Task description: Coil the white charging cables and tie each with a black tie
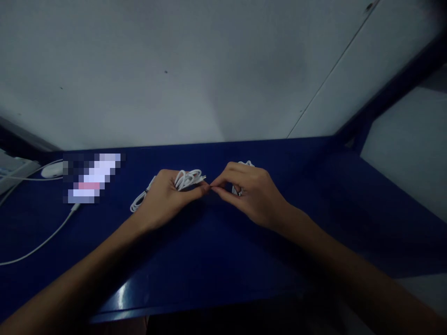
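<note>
From my end of the head view, I have both hands together over the blue table (195, 279), working at the fingertips. My left hand (157, 197) is curled around a coiled white cable (188, 180), which sits between thumb and fingers with its metal plug (203, 177) poking out toward the right. My right hand (256, 190) has its thumb and forefinger pinched closed, their tips meeting the left fingertips just below that plug; something thin and dark may be caught there, but it is too small for me to tell. More white cable (247, 164) shows past and through the right hand, and I cannot tell whether that hand grips it or it lies behind. Another coil (138, 201), with a dark band round it, lies just beyond the left hand. I judge the step in hand to be a fine fingertip job next to the held coil, apparently unfinished. As I see it, the next move calls for a steady left hold, so the loops don't spring loose, and a small, precise pull or turn from the right fingertips.
</note>
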`<action>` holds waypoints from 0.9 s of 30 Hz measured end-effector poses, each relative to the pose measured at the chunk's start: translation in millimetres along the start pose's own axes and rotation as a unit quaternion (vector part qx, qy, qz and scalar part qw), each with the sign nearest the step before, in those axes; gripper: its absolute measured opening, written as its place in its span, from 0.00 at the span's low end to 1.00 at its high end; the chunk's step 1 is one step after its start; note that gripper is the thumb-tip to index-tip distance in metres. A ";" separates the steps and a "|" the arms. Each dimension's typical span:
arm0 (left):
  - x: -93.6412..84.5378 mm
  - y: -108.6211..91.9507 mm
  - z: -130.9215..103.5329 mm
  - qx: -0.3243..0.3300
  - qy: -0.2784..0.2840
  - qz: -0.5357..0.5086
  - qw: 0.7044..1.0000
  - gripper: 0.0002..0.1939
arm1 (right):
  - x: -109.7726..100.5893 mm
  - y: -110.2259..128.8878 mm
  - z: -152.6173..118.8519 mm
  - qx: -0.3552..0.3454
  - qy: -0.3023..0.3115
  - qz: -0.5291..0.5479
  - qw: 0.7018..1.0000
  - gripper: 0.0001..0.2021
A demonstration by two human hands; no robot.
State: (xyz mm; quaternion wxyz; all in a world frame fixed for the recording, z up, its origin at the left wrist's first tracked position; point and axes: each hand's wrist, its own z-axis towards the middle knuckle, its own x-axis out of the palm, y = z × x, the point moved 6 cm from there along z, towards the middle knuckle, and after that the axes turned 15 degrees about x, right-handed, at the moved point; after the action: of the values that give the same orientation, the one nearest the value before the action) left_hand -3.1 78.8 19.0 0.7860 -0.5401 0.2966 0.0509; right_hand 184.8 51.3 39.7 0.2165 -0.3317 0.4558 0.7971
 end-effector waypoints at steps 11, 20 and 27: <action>5.4 -18.6 -5.9 0.099 -0.022 0.101 0.990 0.17 | 10.4 12.2 -4.7 -0.035 -0.045 -0.095 0.994 0.09; 2.0 -24.6 -11.9 0.123 -0.098 0.095 0.983 0.14 | 3.3 10.8 -8.6 0.014 -0.130 -0.037 0.991 0.09; 1.8 -25.9 -12.8 0.131 -0.111 0.124 0.977 0.10 | 1.9 16.2 -11.7 0.009 -0.171 -0.033 0.985 0.09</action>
State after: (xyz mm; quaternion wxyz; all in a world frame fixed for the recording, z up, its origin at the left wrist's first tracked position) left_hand 3.4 56.5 36.1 0.8654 -0.3825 0.2764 0.1683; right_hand 176.9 33.3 43.4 0.3202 -0.2035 0.4084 0.8302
